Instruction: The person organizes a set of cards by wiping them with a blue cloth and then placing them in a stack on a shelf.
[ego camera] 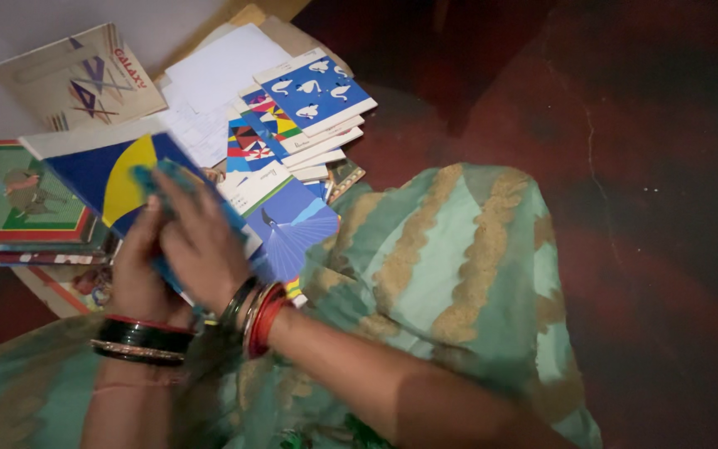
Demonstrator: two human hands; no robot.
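My left hand [136, 270] grips the near edge of a blue notebook with a yellow curved shape [114, 170], held tilted up off the pile. My right hand [201, 241] presses a teal cloth [178, 179] flat against that notebook's cover. Both wrists wear red, black and gold bangles. The cloth is blurred and partly hidden under my right fingers.
A spread of blue bird-patterned notebooks [313, 91] lies beyond. Another blue notebook with a fan-tailed bird [292, 224] lies by my knee. A stack topped by a green, red-bordered book [14, 195] sits left, a beige book [76, 75] behind it. My green patterned garment [442, 266] covers my lap; dark red floor lies right.
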